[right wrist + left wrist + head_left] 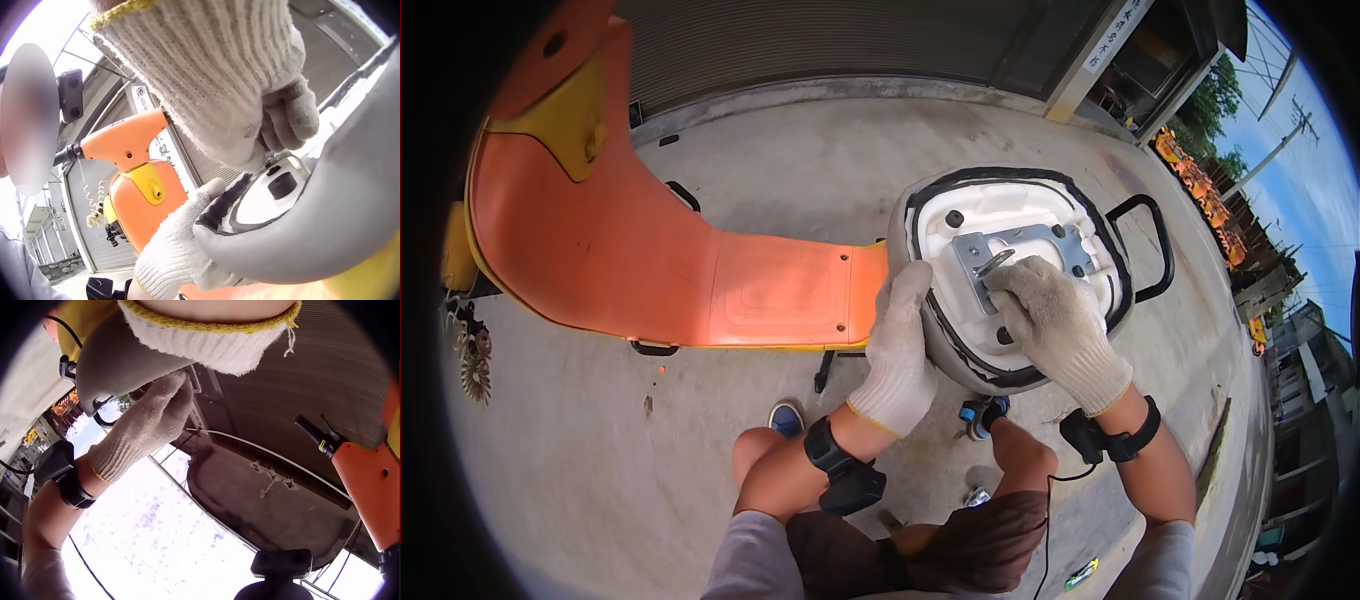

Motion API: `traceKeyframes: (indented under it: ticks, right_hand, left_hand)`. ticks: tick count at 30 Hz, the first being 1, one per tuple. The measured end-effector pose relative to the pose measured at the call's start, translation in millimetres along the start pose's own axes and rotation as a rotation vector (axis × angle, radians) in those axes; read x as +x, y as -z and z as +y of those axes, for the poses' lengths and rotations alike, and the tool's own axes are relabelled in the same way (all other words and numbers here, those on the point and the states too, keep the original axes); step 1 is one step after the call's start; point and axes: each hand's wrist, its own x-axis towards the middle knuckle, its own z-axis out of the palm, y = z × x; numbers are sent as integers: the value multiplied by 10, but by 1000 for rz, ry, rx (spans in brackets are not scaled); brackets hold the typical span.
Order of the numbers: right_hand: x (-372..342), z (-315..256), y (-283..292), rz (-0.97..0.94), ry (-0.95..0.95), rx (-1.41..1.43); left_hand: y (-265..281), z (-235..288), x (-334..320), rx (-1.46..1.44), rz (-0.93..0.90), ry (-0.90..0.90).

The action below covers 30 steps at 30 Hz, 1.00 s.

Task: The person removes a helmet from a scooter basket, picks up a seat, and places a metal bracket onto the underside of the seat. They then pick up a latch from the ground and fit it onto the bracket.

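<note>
Concrete yard [580,450] beside a ribbed shutter [800,50], gloved hands at an upturned scooter seat [945,255]

An orange scooter body [650,280] stands on the concrete, its flat footboard [785,290] running up to the seat. The grey-covered seat lies with its white plastic underside facing up, a black edging strip [918,255] around it and black rubber plugs [953,218] set into the plastic. A metal bracket [1030,235] with a metal loop [997,262] lies on that underside.

The left hand [897,350] holds the seat's near left edge, thumb over the rim. The right hand [1055,320] is at the bracket, just beside the loop, its fingers curled inward; whether they pinch anything cannot be told, since the fingertips are hidden. Both hands wear white knit gloves, and each wrist carries a black strapped device.

A black tubular bar [1168,255] curves out beyond the seat's far right side. In the distance, more orange vehicles [1205,200] stand in a row.
</note>
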Motion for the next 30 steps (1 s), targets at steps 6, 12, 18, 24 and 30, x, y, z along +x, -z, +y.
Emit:
traceKeyframes:
  ticks: [6,12,18,24,30]
  right_hand:
    - [14,-86,85,-66,-20,-63]
    - [58,-89,79,-88,-79,-90]
    - [14,3,-35,12,20,26]
    - [-32,20,-19,15,-27,43]
    - [14,-58,-63,-27,-93,-43]
  left_hand:
    - [-50,29,-34,19,-69,23]
    - [-89,79,-106,-7,-89,48]
    - [50,-17,13,16,7,17]
    - [-7,6,-14,31,17,39]
    - [-170,77,-146,21,114,61]
